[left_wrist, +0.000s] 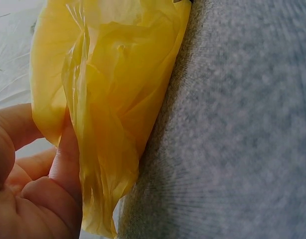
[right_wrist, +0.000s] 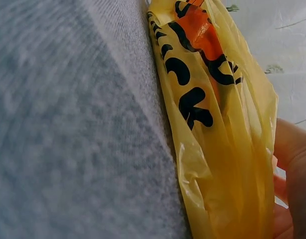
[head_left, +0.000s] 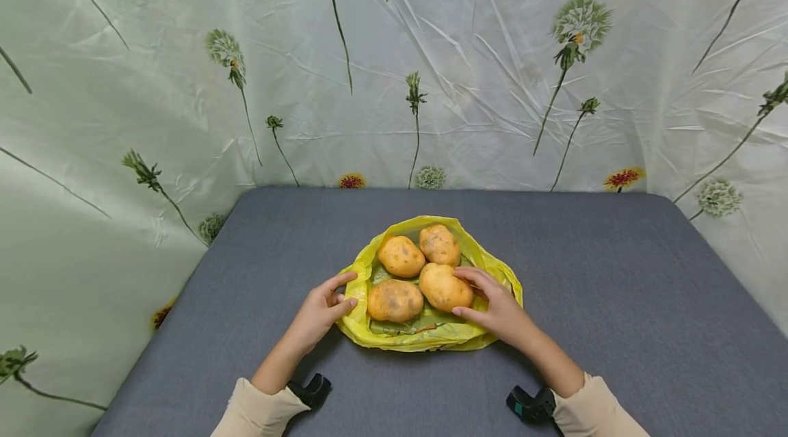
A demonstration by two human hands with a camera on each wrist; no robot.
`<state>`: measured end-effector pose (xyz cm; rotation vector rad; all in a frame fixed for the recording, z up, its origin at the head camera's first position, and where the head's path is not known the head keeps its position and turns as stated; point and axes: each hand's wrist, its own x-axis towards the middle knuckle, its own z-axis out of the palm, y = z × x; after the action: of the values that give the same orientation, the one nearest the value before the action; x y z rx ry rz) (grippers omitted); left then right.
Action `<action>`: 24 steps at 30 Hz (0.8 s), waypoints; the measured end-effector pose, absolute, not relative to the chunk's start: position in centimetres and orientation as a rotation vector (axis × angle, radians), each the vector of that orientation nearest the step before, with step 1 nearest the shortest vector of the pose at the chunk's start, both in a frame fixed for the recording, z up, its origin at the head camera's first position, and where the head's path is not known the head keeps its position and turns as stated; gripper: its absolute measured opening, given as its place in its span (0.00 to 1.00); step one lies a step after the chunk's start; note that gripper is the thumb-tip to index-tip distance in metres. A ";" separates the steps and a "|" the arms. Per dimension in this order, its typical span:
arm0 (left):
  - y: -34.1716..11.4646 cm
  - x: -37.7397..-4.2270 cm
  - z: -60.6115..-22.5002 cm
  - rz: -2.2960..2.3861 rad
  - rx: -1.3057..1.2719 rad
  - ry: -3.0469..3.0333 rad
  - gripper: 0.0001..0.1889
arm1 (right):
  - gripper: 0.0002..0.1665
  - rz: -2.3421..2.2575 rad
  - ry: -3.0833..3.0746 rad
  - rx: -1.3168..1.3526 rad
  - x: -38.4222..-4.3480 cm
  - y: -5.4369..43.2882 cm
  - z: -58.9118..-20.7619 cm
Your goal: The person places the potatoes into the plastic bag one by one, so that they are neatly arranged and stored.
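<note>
At the centre of the frame, a yellow bag (head_left: 425, 338) lay open on a grey table (head_left: 615, 286), holding four potatoes (head_left: 395, 300). The left hand (head_left: 320, 310) pinched its left edge; the right hand (head_left: 498, 310) curled round its right edge. The thin, slippery film probably sags under that weight, so gathered edges looked the best hold.

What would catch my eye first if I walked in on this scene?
Four potatoes on an opened yellow bag, in the middle of a grey table. The left hand holds the bag's left edge and the right hand rests at its right edge, fingers against the nearest potato. Behind hangs a pale sheet printed with dandelions.
</note>
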<state>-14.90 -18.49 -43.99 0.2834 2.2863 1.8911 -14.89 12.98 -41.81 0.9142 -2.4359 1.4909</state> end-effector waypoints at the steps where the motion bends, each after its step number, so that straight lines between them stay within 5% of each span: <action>1: -18.5 -14.9 -44.0 1.892 0.286 2.284 0.25 | 0.31 1.488 -2.445 0.916 -14.9 13.0 -41.8; 24: -18.6 -15.2 -43.8 1.912 0.237 2.256 0.25 | 0.29 1.362 -2.505 0.871 -16.3 13.7 -43.5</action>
<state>-15.18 -18.65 -43.81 0.2366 2.2560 1.9120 -16.27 13.65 -43.46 0.8706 -2.5054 1.3624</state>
